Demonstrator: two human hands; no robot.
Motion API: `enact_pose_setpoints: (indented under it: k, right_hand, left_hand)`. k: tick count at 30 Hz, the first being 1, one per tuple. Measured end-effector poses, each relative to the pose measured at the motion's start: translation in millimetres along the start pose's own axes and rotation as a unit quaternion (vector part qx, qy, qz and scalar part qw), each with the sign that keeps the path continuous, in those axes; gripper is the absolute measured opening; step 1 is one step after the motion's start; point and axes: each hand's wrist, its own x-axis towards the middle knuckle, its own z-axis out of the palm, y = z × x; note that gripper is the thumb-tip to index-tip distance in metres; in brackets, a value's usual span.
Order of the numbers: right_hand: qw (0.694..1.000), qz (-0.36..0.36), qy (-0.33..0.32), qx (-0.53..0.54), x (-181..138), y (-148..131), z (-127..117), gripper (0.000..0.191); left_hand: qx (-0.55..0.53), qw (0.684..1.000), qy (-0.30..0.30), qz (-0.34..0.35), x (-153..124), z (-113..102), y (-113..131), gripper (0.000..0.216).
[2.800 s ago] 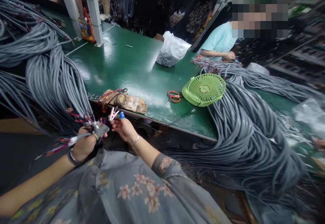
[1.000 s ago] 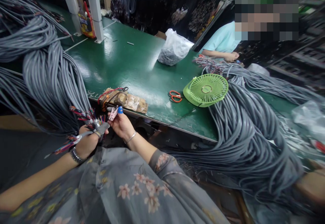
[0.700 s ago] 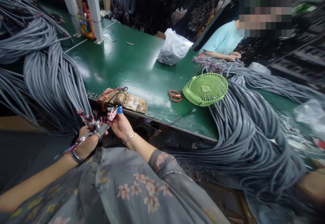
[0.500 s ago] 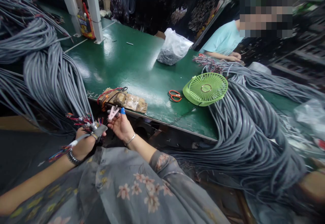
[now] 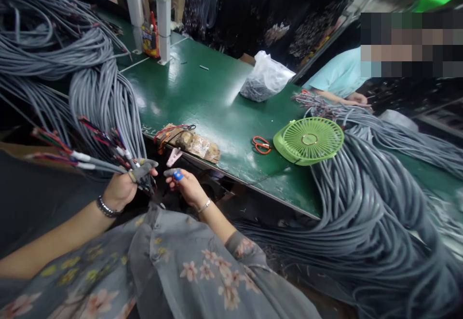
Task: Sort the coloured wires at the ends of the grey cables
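My left hand (image 5: 123, 189) is closed around a bunch of grey cables (image 5: 108, 165). Their stripped ends fan out to the upper left, with white sleeves and thin coloured wires (image 5: 54, 145). Grey finger covers wrap fingertips on this hand. To its right, my right hand (image 5: 188, 187) has thumb and forefinger pressed together; a blue cover is on the thumb and a grey one on the forefinger. Whatever lies in that pinch is too small to make out. Just above it, a pale pink clip (image 5: 174, 157) hangs at the front of a taped wooden block (image 5: 197, 146).
Heavy grey cable bundles drape over the green table (image 5: 217, 102) at left (image 5: 104, 82) and right (image 5: 365, 188). On it stand a green fan (image 5: 309, 140), orange-handled scissors (image 5: 261, 145) and a white plastic bag (image 5: 266, 77). A co-worker (image 5: 340, 75) handles wires beyond.
My right hand has moved away from beside the pink clip, and its fingers have closed into a pinch. In my left hand, the wire ends have swung up to the upper left. The view has shifted.
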Motion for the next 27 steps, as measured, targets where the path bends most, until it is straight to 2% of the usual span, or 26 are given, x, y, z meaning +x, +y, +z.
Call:
enact_pose_setpoints:
  k: [2,4,5,6,8,10,12,14,16,19,22,27]
  right_hand:
    - [0.993,0.038,-0.096,-0.057,3,8,1,0.055]
    - [0.969,0.088,-0.184,-0.136,12,18,4,0.051]
    - [0.953,0.111,-0.209,-0.190,18,24,4,0.046]
    - [0.934,0.128,-0.211,-0.260,25,29,4,0.039]
    - [0.879,0.121,-0.157,-0.434,37,37,1,0.024]
    - [0.817,0.100,-0.082,-0.562,45,39,-5,0.030]
    - [0.795,0.092,-0.050,-0.597,45,38,-12,0.041]
    - [0.797,0.085,-0.054,-0.596,39,34,-14,0.036]
    - [0.815,0.043,-0.070,-0.574,29,28,-10,0.027]
    - [0.857,-0.120,-0.085,-0.495,14,16,10,0.024]
    - [0.849,-0.221,-0.054,-0.477,7,4,32,0.024]
    - [0.837,-0.285,-0.024,-0.466,12,-2,51,0.010]
  left_hand:
    - [-0.029,0.999,0.001,-0.019,2,-4,3,0.021]
    - [-0.043,0.999,0.006,-0.033,4,-6,4,0.015]
    - [-0.049,0.998,0.011,-0.034,4,-7,5,0.012]
    - [-0.053,0.998,0.016,-0.035,4,-7,6,0.009]
    - [-0.061,0.997,0.025,-0.037,4,-6,8,0.010]
    - [-0.068,0.996,0.031,-0.043,2,-5,10,0.014]
    - [-0.072,0.996,0.032,-0.050,0,-5,12,0.018]
    - [-0.075,0.995,0.031,-0.053,-1,-6,13,0.020]
    - [-0.072,0.995,0.030,-0.055,-3,-7,14,0.022]
    - [-0.055,0.997,0.027,-0.047,-5,-4,14,0.026]
    - [-0.033,0.999,0.021,-0.034,-7,2,16,0.034]
    - [0.030,0.999,-0.032,-0.015,-11,7,15,0.046]
